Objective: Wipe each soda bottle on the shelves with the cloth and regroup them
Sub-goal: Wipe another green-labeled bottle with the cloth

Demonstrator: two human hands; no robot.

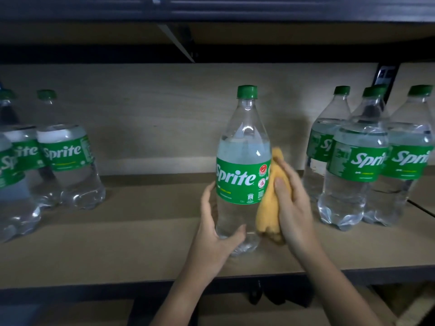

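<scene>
Shelf (141, 243), wooden board, dim light; landmark: centre bottle.

Left group of bottles (68, 165): well left of the centre bottle. Three Sprite bottles visible, green caps and labels, leaning in the wide-angle view; the outermost is cut off by the frame edge. Whether more stand behind cannot be told.

Left hand (213, 222): grip wrapped round the centre bottle's lower body, thumb across the front; fingers hidden behind the plastic.

Centre bottle (243, 165): upright on the shelf, near its front edge, clear liquid, label facing forward.

Yellow cloth (270, 208): pressed against the centre bottle's right side, partly covering the label's edge.

Right hand (292, 205): grip closed on the cloth, slightly blurred.

Right group of bottles (357, 161): right of the centre bottle, three overlapping; rear labels partly hidden, the far one cropped.
</scene>
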